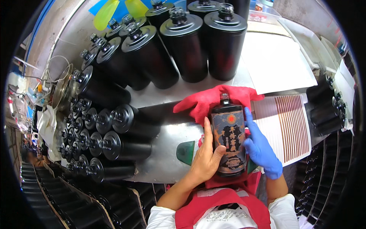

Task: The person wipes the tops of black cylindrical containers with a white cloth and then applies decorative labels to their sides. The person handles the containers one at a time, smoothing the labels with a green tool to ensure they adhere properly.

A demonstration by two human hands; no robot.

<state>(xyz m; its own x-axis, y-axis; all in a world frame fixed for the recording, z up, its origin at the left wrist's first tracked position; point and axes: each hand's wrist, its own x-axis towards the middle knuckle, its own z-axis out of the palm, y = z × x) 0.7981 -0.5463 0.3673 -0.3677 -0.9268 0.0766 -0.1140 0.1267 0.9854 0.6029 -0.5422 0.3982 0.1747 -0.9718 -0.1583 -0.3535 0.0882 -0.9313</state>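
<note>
A black bottle (230, 142) with a copper-and-grey label and a red round mark lies between my two hands, its clear threaded neck pointing away from me. Along its left side my bare left hand (207, 156) presses with fingers stretched and thumb on the label's edge. On the other side, my right hand (262, 150) in a blue glove grips the bottle's edge. Beneath the bottle's upper part spreads a red cloth (200, 104). A dark green flat piece (185, 152) rests on the metal table left of my left hand.
Tall black bottles (185, 49) stand along the far side, and more black bottles (122, 145) cluster at the left. A sheet with brown strips (291, 129) lies at the right, below white paper (276, 63). Racks of dark bottles (68, 198) stand below the metal table (164, 168).
</note>
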